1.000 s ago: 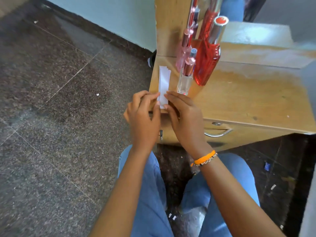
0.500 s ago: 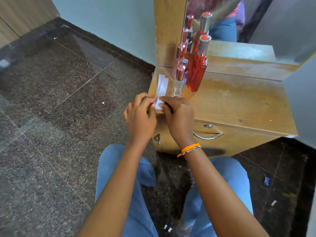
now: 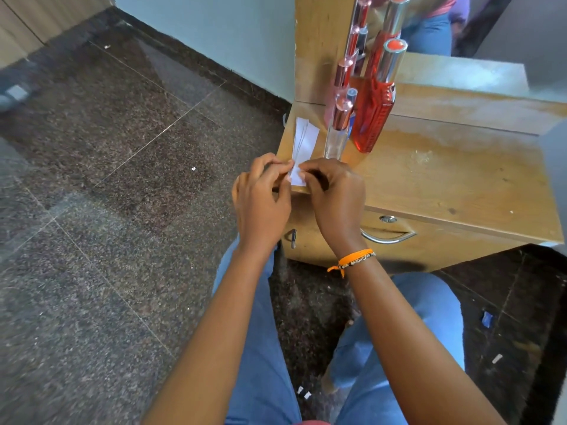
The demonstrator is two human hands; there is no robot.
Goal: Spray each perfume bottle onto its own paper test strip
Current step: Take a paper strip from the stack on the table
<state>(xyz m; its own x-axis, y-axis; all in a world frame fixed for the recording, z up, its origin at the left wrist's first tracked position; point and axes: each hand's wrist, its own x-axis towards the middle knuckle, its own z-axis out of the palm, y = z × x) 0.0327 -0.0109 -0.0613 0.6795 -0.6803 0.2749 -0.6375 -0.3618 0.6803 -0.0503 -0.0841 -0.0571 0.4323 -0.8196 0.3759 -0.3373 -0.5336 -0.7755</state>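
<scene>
Wooden dressing table (image 3: 460, 179) stands against a mirror (image 3: 460, 32). Tall red perfume bottle (image 3: 376, 118) stands near the table's back left corner; a slim clear perfume bottle (image 3: 336, 139) with rose-gold cap stands just beside it, to the left. A fanned stack of white paper test strips (image 3: 303, 142) lies at the table's left front edge. Left hand (image 3: 260, 204) and right hand (image 3: 337, 197), fingers curled, both pinch the stack's near end. Orange wristband (image 3: 352, 260) on right wrist.

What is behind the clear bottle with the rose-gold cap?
Behind the clear bottle stand a pink bottle, mostly covered, a small silver-capped one, then the mirror. Their bases are hidden.
</scene>
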